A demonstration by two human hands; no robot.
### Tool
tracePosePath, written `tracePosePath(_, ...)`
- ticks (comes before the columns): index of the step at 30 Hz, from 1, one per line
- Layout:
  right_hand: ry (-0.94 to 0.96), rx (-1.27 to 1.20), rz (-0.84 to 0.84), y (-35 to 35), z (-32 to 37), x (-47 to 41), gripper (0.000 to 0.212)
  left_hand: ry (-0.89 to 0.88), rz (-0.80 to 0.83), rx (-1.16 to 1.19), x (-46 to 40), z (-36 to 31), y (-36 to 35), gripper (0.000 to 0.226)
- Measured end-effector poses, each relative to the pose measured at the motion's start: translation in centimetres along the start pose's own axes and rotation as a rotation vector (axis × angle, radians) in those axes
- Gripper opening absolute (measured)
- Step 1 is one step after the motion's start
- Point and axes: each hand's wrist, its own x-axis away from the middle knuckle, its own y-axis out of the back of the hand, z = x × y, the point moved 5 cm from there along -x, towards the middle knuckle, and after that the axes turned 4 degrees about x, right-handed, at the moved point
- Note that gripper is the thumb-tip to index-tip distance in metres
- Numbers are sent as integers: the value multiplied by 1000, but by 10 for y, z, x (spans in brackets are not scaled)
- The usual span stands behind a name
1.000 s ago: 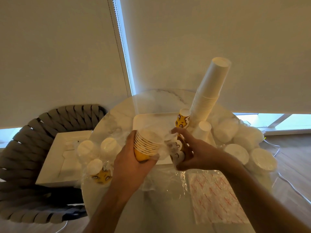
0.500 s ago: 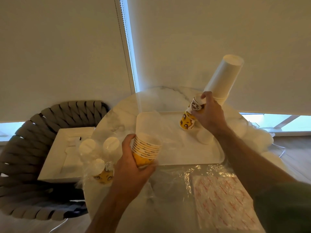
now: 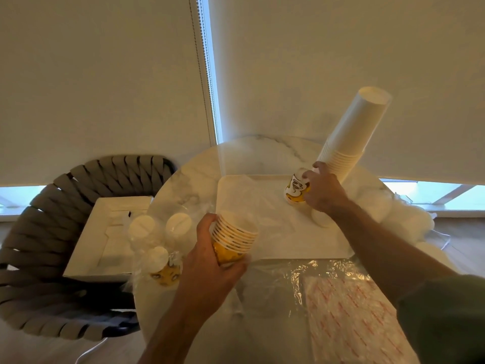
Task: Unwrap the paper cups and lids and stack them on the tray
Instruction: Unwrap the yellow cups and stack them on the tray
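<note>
My left hand [image 3: 210, 261] grips a nested stack of yellow printed cups [image 3: 232, 241] above the near-left corner of the white tray [image 3: 273, 248]. At the tray's far right, my right hand [image 3: 324, 190] holds a short upside-down stack of yellow and white printed cups [image 3: 295, 189] that stands on the tray. Just behind it leans a tall stack of plain white cups [image 3: 351, 137]. One small white cup [image 3: 321, 219] stands on the tray under my right wrist. Wrapped cups [image 3: 157, 245] in clear plastic lie left of the tray.
The round marble table [image 3: 252, 158] carries loose clear wrap [image 3: 315, 274] and a red-printed packet [image 3: 349, 316] near me. White lids in plastic [image 3: 399, 214] pile at the right edge. A woven chair [image 3: 39, 232] with a white box [image 3: 105, 237] stands to the left.
My right hand carried printed cups from beside the left hand's stack to the tray's far right and set them down on the cups there. The left hand has stayed put.
</note>
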Motion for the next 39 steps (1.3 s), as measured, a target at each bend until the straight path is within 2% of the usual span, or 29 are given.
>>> tracePosePath(3, 69, -61, -121, 32, 16, 14, 41, 7, -1, 1, 1, -1, -1, 92)
tracePosePath(6, 109, -310, -160, 69, 39, 45, 26, 6, 12, -5, 1, -4, -3, 90)
tracePosePath(8, 175, -469, -68, 88, 57, 71, 30, 1, 24, -15, 2, -6, -4, 91)
tracePosePath(10, 307, -560, 136, 95, 76, 97, 29, -8, 35, -34, 3, -9, -5, 92)
tracePosePath(12, 446, -564, 354, 90, 90, 117, 20, -18, 43, -47, 4, -13, -6, 92)
tracePosePath(15, 529, -595, 500, 75, 97, 130, 14, -37, 54, -30, 6, -18, -8, 89)
tracePosePath(18, 629, -572, 511, 68, 100, 137, 20, -46, 76, -24, 7, -23, -9, 87)
tracePosePath(21, 599, -580, 541, 64, 99, 141, 41, -73, 95, -36, 10, -31, -8, 84)
tracePosePath(23, 621, -556, 560, 62, 103, 144, 48, -83, 99, -43, 12, -36, -8, 81)
tracePosePath(26, 708, -513, 557, 59, 112, 150, 42, -74, 106, -45, 14, -37, -8, 78)
tracePosePath(30, 682, -529, 548, 60, 112, 150, 25, -72, 123, -34, 15, -39, -8, 69)
tracePosePath(34, 689, -543, 518, 63, 112, 151, 17, -67, 139, -43, 17, -42, -9, 70)
tracePosePath(39, 597, -652, 460, 69, 101, 145, 29, -38, 113, -57, 17, -36, -6, 78)
